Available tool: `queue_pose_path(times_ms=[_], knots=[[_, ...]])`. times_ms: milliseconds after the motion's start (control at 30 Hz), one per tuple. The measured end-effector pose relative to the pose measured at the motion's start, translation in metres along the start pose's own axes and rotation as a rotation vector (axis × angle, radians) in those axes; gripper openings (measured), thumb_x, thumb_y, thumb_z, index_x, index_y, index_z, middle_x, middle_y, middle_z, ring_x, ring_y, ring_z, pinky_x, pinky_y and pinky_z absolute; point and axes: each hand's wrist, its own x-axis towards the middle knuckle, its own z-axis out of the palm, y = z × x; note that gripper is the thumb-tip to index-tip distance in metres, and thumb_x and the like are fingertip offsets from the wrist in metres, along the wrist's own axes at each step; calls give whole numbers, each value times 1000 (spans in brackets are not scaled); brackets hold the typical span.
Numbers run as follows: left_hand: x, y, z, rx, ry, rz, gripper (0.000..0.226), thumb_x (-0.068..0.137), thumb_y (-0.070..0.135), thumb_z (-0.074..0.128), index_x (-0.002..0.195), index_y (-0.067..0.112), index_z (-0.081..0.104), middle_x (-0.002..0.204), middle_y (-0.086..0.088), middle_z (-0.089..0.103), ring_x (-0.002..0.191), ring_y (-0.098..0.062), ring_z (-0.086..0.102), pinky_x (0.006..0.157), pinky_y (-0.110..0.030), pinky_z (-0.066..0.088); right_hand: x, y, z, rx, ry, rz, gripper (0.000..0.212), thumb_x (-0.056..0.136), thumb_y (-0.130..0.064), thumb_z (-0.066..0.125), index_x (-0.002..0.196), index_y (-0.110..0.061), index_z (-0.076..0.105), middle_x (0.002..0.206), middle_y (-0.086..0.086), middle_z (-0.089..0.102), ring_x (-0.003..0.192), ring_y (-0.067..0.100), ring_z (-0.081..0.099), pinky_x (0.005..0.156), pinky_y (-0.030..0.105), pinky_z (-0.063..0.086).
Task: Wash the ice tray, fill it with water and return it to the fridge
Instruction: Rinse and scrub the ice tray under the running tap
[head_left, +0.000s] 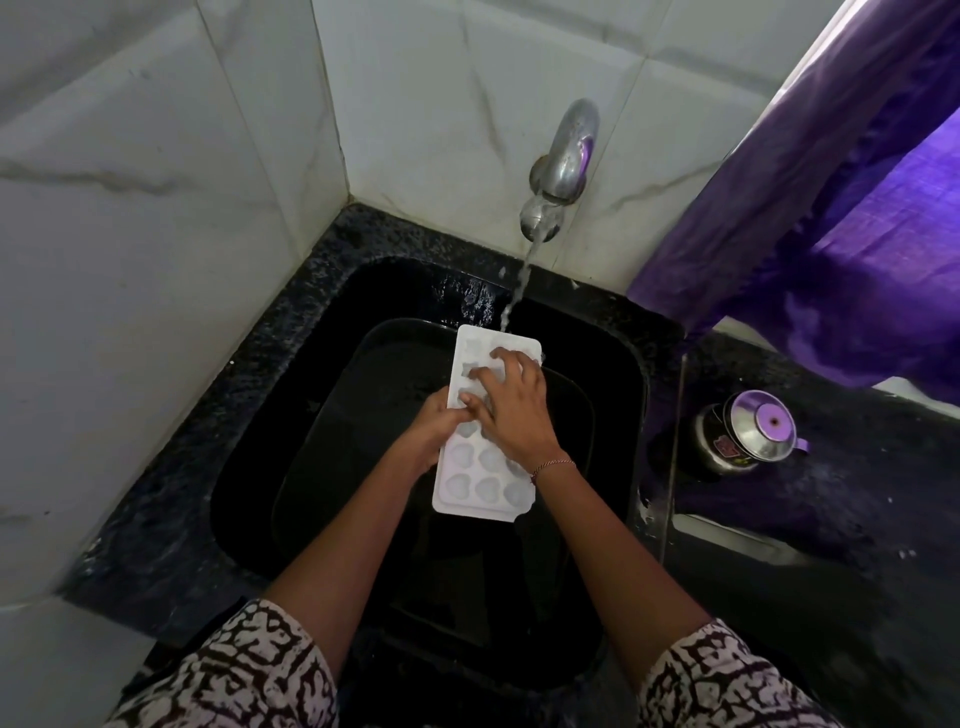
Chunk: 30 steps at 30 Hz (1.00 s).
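Washing stage: left hand (426, 426) grips ice tray (485, 431) edge over sink (631, 415); right hand (511, 408) spread open, rubbing moulds under tap (563, 166) stream. Filling, fridge return pending.

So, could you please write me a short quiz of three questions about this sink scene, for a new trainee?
1. True or false: water is running from the metal wall tap onto the far end of the white plastic ice tray with heart-shaped cells.
2. Which hand rubs the tray's cells from above? A) left hand B) right hand
3. Fill in: the small steel pot with a lid stands on the black counter to the ____ of the black sink.

Key
1. True.
2. B; the left hand holds the tray's left edge.
3. Right.
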Motion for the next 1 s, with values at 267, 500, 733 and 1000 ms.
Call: queue_pose_path(times_ms=[267,500,733,1000], knots=[[4,1,-6,-157,106,23,41,87,6,64,126,5,53,117,-17,65,102,-33,65,83,-43,55,-9,8,-5,531,81,275,47,94,-34,52,134,-11,42,138,7,32,127,21,36,110,36,32],[6,-5,-8,-377,299,68,49,87,0,61,133,5,44,121,-12,61,94,-25,65,62,-34,56,-41,9,-3,1349,-87,1001,48,87,-46,61,115,-9,48,113,7,64,98,20,64,73,36,56],[5,-7,-3,-460,272,131,56,87,0,62,137,8,39,128,-15,58,112,-31,60,89,-50,52,-46,-8,9,1668,57,908,42,85,-16,67,125,-14,53,118,6,66,104,24,65,77,39,58],[6,14,-38,-472,395,77,56,86,6,65,135,11,38,131,-13,55,117,-28,55,81,-47,52,-26,28,-15,1466,67,734,36,81,-6,70,115,-12,58,107,4,68,96,20,67,75,29,58]])
